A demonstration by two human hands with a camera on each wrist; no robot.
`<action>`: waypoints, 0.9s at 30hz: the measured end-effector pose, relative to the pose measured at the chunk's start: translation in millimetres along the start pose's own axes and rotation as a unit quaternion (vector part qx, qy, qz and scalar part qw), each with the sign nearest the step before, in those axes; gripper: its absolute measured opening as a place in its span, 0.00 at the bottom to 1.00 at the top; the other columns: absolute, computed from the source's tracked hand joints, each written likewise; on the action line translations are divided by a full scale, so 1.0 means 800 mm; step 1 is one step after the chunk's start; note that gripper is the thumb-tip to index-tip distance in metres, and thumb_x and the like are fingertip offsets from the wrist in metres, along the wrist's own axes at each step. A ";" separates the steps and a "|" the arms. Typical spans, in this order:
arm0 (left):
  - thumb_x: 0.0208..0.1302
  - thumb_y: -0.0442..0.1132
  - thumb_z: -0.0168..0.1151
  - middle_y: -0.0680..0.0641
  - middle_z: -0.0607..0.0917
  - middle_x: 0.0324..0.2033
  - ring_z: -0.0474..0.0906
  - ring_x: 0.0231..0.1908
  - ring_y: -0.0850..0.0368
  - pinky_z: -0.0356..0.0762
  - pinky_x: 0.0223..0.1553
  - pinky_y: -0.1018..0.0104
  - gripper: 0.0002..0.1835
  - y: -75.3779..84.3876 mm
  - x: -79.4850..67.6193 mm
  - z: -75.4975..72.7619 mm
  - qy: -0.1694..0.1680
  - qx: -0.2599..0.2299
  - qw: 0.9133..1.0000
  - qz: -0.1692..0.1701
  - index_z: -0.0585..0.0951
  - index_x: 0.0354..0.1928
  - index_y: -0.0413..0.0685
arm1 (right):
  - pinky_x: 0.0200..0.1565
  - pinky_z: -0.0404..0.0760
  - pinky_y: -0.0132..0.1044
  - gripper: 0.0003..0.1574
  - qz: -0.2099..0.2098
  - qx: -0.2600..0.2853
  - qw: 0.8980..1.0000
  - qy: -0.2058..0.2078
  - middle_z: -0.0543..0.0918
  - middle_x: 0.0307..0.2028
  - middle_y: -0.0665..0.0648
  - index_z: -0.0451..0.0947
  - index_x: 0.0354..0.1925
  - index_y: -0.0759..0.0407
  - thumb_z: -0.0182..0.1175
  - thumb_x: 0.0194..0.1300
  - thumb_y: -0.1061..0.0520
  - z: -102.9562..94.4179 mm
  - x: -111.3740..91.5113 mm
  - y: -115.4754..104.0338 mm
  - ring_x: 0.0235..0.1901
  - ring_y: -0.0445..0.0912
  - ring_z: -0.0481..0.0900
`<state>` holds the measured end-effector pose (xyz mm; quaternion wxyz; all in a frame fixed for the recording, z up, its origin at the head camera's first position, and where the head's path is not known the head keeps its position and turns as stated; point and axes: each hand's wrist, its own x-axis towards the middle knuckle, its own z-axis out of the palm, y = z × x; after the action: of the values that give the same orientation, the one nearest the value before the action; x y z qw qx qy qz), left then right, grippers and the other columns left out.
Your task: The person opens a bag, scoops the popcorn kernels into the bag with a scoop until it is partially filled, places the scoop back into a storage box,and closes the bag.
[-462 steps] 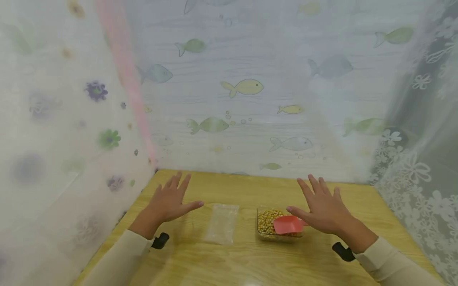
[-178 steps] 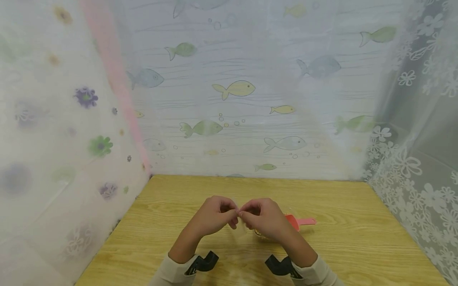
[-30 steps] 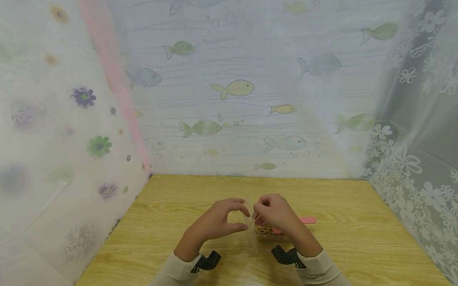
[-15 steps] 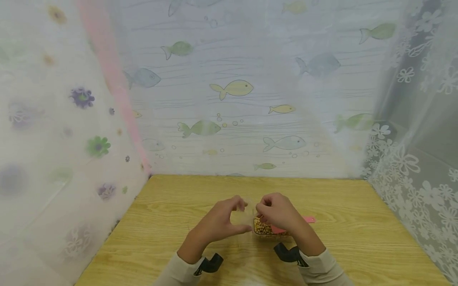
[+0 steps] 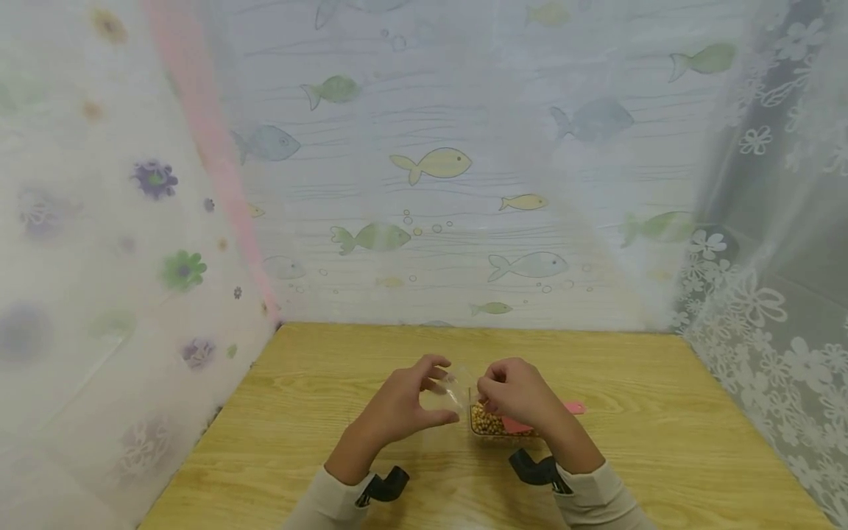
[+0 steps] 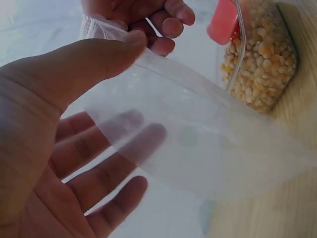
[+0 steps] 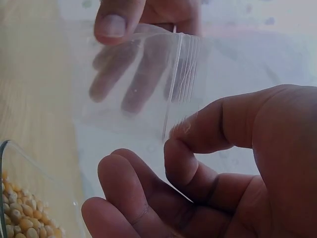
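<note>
A clear zip-lock bag (image 6: 198, 134) hangs between my hands, its ribbed zip strip (image 7: 183, 74) facing the right hand. My right hand (image 5: 520, 394) pinches a corner of that strip between thumb and forefinger. The left hand (image 5: 400, 406) is spread in a wide C about the bag: the thumb lies against the near side, while several loosely extended fingers show through the film from behind. The bag is faint in the head view. Just past the right hand stands a clear container (image 5: 506, 436) of corn kernels (image 6: 265, 59), partly covered by that hand.
A pink-red scoop (image 5: 575, 407) lies in the corn, handle pointing right. The wood-grain table (image 5: 318, 368) runs back to a fish-print curtain (image 5: 424, 221). Black wrist mounts (image 5: 391, 483) jut from both sleeves.
The bag lay flat on the table at first and is now held up between both hands. Over the last second, the left fingers shifted about the bag; the right hand kept its pinch.
</note>
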<state>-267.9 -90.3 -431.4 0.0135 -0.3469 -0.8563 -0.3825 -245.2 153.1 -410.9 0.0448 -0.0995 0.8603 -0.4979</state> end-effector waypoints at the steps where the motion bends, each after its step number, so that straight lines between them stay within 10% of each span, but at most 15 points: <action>1: 0.58 0.53 0.79 0.56 0.85 0.57 0.86 0.51 0.60 0.83 0.55 0.50 0.41 -0.004 0.000 0.001 0.002 -0.018 1.000 -0.001 0.70 0.71 0.59 | 0.29 0.82 0.41 0.14 0.002 0.002 1.000 -0.002 0.87 0.29 0.61 0.84 0.30 0.63 0.55 0.69 0.59 0.000 0.000 0.001 0.27 0.51 0.84; 11: 0.61 0.55 0.76 0.60 0.85 0.59 0.84 0.53 0.57 0.81 0.55 0.42 0.29 -0.041 -0.007 0.008 0.021 -0.135 0.991 -0.008 0.78 0.65 0.74 | 0.29 0.83 0.45 0.15 -0.009 0.013 0.999 -0.029 0.86 0.27 0.61 0.85 0.30 0.62 0.56 0.70 0.58 0.007 0.009 0.014 0.25 0.54 0.84; 27: 0.63 0.58 0.72 0.66 0.86 0.53 0.85 0.47 0.66 0.77 0.56 0.42 0.14 -0.049 -0.003 0.024 0.068 -0.102 0.992 0.007 0.86 0.51 0.76 | 0.28 0.84 0.46 0.15 0.018 0.022 0.999 -0.030 0.86 0.28 0.57 0.84 0.29 0.60 0.56 0.70 0.57 0.013 0.010 0.015 0.27 0.55 0.85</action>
<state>-285.3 -97.2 -470.9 0.0386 -0.3256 -0.8075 -0.4904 -252.9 148.3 -426.4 0.0817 -0.0972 0.8489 -0.5130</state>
